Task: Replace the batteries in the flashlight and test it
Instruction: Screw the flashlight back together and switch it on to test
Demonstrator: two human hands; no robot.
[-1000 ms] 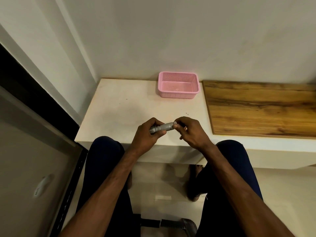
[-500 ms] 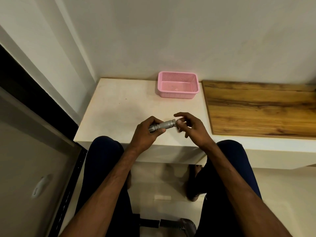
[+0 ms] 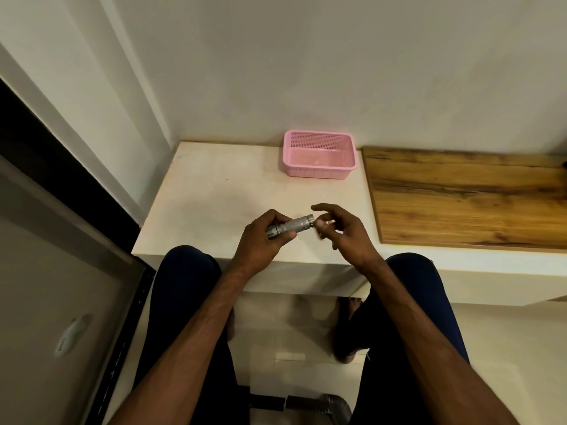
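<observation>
A small silver flashlight [image 3: 291, 227] lies crosswise in the air just above the near edge of the white table [image 3: 214, 204]. My left hand [image 3: 264, 240] is wrapped around its head end, and the tail end points right. My right hand [image 3: 340, 231] sits at that tail end with the index finger stretched out and the other fingers loosely curled. Its thumb tip rests against the tail cap. No batteries are visible.
A pink plastic basket [image 3: 319, 173] stands at the back of the table against the wall. A wooden board [image 3: 466, 200] covers the surface to the right. My knees are under the table's front edge, and a dark-framed panel runs along the left.
My right hand has let go of the flashlight's tail end and spread its fingers. The flashlight has tilted slightly, with its tail end higher. My left hand keeps its grip.
</observation>
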